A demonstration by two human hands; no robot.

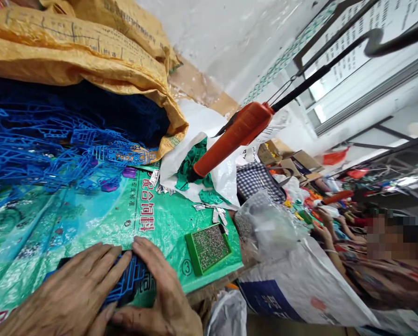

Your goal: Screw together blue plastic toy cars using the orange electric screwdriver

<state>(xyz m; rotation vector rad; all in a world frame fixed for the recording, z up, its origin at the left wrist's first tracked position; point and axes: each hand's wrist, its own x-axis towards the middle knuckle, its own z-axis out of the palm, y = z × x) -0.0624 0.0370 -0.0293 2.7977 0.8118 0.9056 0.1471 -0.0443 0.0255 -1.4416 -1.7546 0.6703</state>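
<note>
My left hand [67,294] lies flat, fingers stretched, on a blue plastic frame piece [130,280] at the near edge of the green woven sheet [90,224] covering the table. My right hand [160,284] presses on the same blue piece from the right, its fingers together and laid along it. A small green tray [209,247] filled with tiny metal parts sits just right of my hands. An orange-handled tool [230,137] hangs on a dark rod above the table.
A heap of blue plastic frames [37,149] spills from a yellow sack [79,46] at the left. A white bag with green scraps [195,172], clear plastic bags [268,224] and white sacks lie to the right. Another person's arms [330,242] work at the far right.
</note>
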